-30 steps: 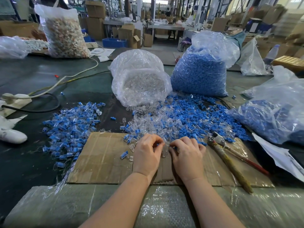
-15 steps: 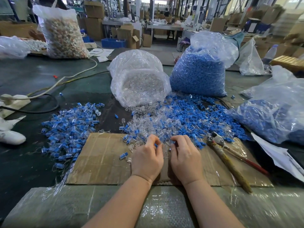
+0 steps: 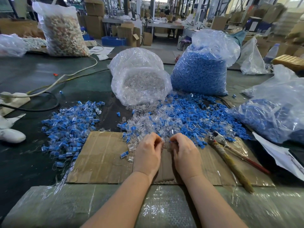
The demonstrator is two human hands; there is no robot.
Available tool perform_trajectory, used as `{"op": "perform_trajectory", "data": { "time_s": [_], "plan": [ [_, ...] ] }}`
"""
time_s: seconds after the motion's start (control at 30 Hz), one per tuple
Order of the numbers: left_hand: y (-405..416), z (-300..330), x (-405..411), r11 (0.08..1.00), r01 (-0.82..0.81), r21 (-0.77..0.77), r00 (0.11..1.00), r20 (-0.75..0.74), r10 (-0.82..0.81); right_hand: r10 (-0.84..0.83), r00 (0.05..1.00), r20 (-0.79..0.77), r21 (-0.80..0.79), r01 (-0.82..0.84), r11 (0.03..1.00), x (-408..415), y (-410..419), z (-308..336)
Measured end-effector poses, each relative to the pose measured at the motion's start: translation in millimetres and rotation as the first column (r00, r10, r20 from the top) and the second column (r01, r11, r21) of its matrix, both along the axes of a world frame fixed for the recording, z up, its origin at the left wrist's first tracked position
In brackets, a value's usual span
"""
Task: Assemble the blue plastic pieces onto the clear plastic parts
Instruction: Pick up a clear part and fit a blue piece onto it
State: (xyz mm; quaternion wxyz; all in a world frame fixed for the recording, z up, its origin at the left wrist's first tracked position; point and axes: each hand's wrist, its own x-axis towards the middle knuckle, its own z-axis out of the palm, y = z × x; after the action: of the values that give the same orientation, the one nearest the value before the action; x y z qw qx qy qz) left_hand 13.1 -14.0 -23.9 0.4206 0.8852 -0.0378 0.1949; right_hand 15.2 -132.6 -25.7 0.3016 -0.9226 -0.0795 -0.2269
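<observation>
Working at the near edge of the mixed heap (image 3: 166,122), we are keeping both hands low over the cardboard (image 3: 102,155), close to each other, so that the small parts are meeting between the fingertips. Our left hand (image 3: 148,153) is curling its fingers inward, and our right hand (image 3: 185,153) is doing the same. A clear part (image 3: 166,146) is showing faintly in the gap between them, and a bit of blue is showing at the right fingertips. Which hand is gripping which piece, we cannot tell for sure; the fingers are hiding most of it. Its long axis also is hidden, so we are not saying which way it points.

The supply is lying just ahead for a short reach: clear parts are spilling from the clear bag (image 3: 141,83), blue pieces from the blue bag (image 3: 200,69). Finished pieces (image 3: 69,125) are piling on the left of the tabletop (image 3: 49,74), well apart from the raw stock, we judge so that they are not mixing. Pliers (image 3: 230,155) are resting at the right on the cardboard, unused.
</observation>
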Motion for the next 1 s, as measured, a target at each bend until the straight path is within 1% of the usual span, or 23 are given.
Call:
{"op": "perform_trajectory", "data": {
  "time_s": [0.1,0.2,0.33,0.47,0.63,0.73,0.83,1.0],
  "plan": [
    [2.4,-0.3,0.2,0.997,-0.005,-0.077,1.000,-0.002,0.004,-0.024,0.999,0.042,0.049,0.022,0.999,-0.3,-2.3,2.3],
    [3.5,-0.1,-0.7,0.989,0.000,-0.150,1.000,-0.019,-0.002,-0.007,0.999,0.032,0.078,0.004,0.997,-1.6,-4.8,3.3],
    [3.7,1.1,-2.1,0.976,0.020,-0.218,0.998,-0.055,-0.033,-0.005,1.000,0.019,0.077,0.004,0.997,-2.0,-5.4,2.4],
    [3.1,2.5,-2.7,0.974,0.025,-0.225,0.996,-0.080,-0.044,-0.020,1.000,0.007,0.037,0.020,0.999,-2.4,-3.5,1.6],
    [3.3,2.9,-3.1,0.977,0.028,-0.210,0.996,-0.075,-0.045,-0.082,0.989,0.124,-0.034,0.086,0.996,-5.2,1.1,4.2],
    [3.6,2.8,-3.9,0.978,0.023,-0.206,0.997,-0.070,-0.038,-0.120,0.984,0.135,-0.014,0.123,0.992,-6.0,0.3,4.4],
    [3.5,2.8,-4.6,0.976,0.022,-0.215,0.996,-0.074,-0.039,-0.108,0.986,0.128,0.004,0.108,0.994,-5.9,-1.1,3.7],
    [3.7,3.2,-2.9,0.977,0.051,-0.208,0.996,-0.056,-0.064,-0.024,0.989,0.144,-0.013,0.027,1.000,-6.9,-2.1,5.0]
  ]
}}
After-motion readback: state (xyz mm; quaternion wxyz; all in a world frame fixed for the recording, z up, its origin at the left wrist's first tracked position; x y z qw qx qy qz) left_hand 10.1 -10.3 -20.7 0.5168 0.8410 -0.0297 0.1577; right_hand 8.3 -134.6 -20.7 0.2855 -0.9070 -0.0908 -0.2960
